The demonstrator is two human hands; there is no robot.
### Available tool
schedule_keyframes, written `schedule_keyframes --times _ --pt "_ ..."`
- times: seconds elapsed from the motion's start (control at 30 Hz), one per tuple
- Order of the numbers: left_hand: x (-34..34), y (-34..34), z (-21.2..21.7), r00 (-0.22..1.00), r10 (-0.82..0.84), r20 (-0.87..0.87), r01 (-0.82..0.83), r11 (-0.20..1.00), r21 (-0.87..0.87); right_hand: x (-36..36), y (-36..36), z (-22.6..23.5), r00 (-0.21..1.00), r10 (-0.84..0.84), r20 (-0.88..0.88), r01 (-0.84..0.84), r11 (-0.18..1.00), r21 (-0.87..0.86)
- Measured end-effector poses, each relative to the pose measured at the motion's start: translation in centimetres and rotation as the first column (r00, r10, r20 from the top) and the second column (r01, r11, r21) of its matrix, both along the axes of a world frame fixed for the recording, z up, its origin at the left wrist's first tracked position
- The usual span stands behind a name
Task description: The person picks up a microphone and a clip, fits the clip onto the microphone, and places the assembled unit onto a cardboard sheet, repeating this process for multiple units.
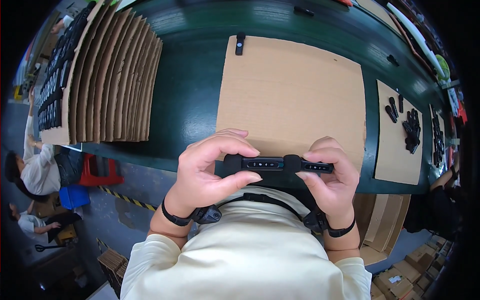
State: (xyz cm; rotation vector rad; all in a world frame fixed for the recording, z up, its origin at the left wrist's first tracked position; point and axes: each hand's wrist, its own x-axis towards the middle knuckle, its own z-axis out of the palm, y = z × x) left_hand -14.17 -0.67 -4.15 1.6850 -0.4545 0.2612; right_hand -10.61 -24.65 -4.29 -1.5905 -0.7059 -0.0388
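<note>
Pinched between the thumb and fingers of my left hand (202, 172) is a small black clip-style microphone (265, 164) with a rounded foam head. A second black microphone (318, 168) sits in the pinch of my right hand (334, 177). Both lie level, end to end, the right one's foam head against the tail of the left one, their panels of small marks facing up. They are held in front of my body at the table's near edge. Just beyond them lies a cardboard sheet (295, 90), with one similar microphone (239, 44) on its far left corner.
At left stands a tall stack of cardboard sheets (112, 75), topped by rows of black microphones (55, 90). A smaller cardboard sheet (395, 167) on the right carries several loose ones. An open carton (382, 225) is below the table's right side. Other people (37, 167) sit at left.
</note>
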Motion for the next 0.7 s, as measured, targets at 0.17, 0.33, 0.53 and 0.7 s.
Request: schedule_keyframes --times 0.17,0.33,0.53,0.7 --pt "0.1 -0.5 1.0 0.997 0.059 0.050 -0.063 0.994 0.090 -0.1 0.0 0.0 1.000 0.019 -0.009 -0.019 1.000 0.005" --pt "0.6 -0.9 1.3 0.993 0.064 0.099 -0.085 0.968 0.235 -0.2 0.4 -0.1 0.998 -0.015 -0.063 0.024 0.989 0.144" --pt "0.6 -0.9 0.6 0.996 0.060 0.069 -0.072 0.980 0.188 -0.3 -0.2 0.5 0.999 -0.026 -0.044 0.029 0.997 0.069" --pt "0.6 -1.3 0.3 0.996 0.043 0.083 -0.052 0.992 0.111 -0.5 0.3 1.8 0.995 -0.034 0.092 0.051 0.981 -0.185"
